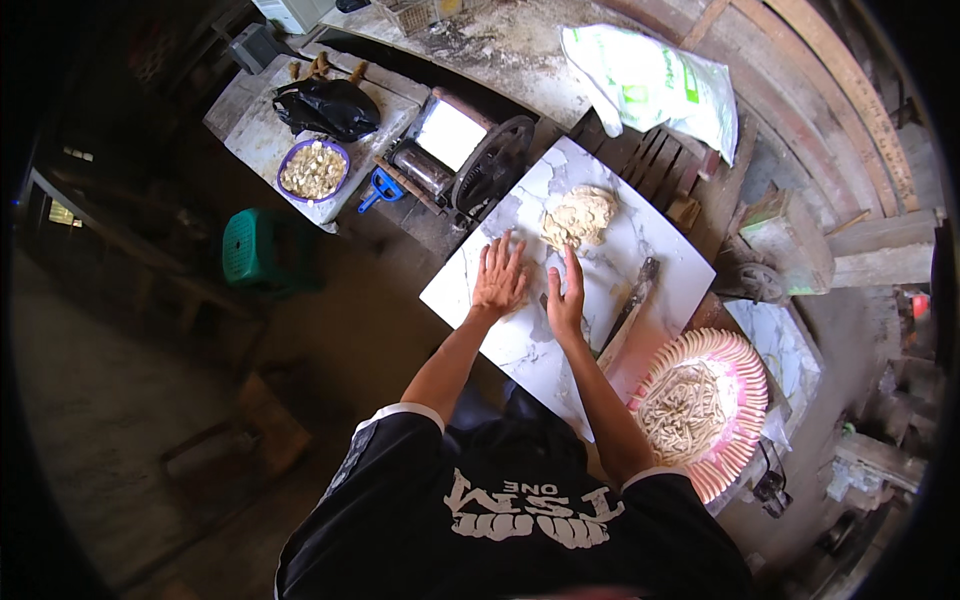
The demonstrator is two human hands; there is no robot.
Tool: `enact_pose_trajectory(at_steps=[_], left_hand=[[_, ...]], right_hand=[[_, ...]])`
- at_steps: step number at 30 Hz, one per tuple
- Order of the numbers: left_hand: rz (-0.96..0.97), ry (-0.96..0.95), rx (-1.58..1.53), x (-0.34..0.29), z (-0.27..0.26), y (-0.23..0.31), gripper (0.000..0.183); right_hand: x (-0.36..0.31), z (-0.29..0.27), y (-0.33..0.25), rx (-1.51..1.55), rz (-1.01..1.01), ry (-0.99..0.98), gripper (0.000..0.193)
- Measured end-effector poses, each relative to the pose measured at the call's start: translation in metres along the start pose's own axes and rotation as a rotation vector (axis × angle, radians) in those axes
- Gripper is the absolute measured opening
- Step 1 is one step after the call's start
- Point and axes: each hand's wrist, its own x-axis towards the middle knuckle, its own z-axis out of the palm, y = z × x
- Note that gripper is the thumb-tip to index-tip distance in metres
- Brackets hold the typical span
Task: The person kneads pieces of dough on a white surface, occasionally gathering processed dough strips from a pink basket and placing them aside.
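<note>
A lump of pale dough rests near the far corner of the white marbled tabletop. My left hand lies palm down on the tabletop with its fingers spread, left of and nearer than the dough. Whether anything is under that palm is hidden. My right hand is turned on its edge, fingers stretched out and holding nothing, just short of the dough. To the right of it lies a long, dark-ended tool, its paler part running toward me behind my forearm.
Right of the table stands a pink-rimmed round basket of thin dough sticks. A roller machine with a large wheel adjoins the far left side. Beyond are a purple basin, a black bag, a green stool and a white sack.
</note>
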Motion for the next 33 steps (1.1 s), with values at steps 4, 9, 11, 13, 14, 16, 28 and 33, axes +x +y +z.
enact_pose_trajectory(at_steps=[4, 9, 11, 13, 14, 16, 28, 33], left_hand=[[-0.101, -0.046, -0.025, -0.025, -0.025, -0.002, 0.059], [-0.145, -0.014, -0.008, -0.035, -0.03, -0.02, 0.061], [-0.135, -0.019, -0.042, -0.03, -0.031, -0.021, 0.06], [-0.09, 0.045, -0.092, -0.027, -0.024, -0.025, 0.055], [-0.05, 0.036, -0.108, -0.024, -0.022, -0.025, 0.055], [0.164, 0.128, -0.142, -0.017, -0.022, -0.029, 0.054], [0.183, -0.21, -0.301, 0.013, -0.028, -0.042, 0.072], [0.05, -0.541, -0.324, 0.033, -0.022, -0.013, 0.054]], right_hand=[[-0.031, 0.021, -0.017, -0.066, -0.042, 0.026, 0.042], [-0.056, 0.035, -0.033, -0.338, 0.01, 0.02, 0.04], [-0.056, 0.024, -0.043, -0.503, 0.044, 0.079, 0.042], [-0.062, 0.014, -0.037, -0.77, 0.099, 0.167, 0.051], [-0.061, 0.009, -0.034, -0.79, 0.119, 0.201, 0.051], [-0.057, 0.0, -0.031, -0.984, 0.287, 0.333, 0.057], [-0.03, -0.005, -0.009, -0.948, 0.559, 0.558, 0.072], [-0.049, 0.011, 0.0, -0.719, 0.489, 0.416, 0.05]])
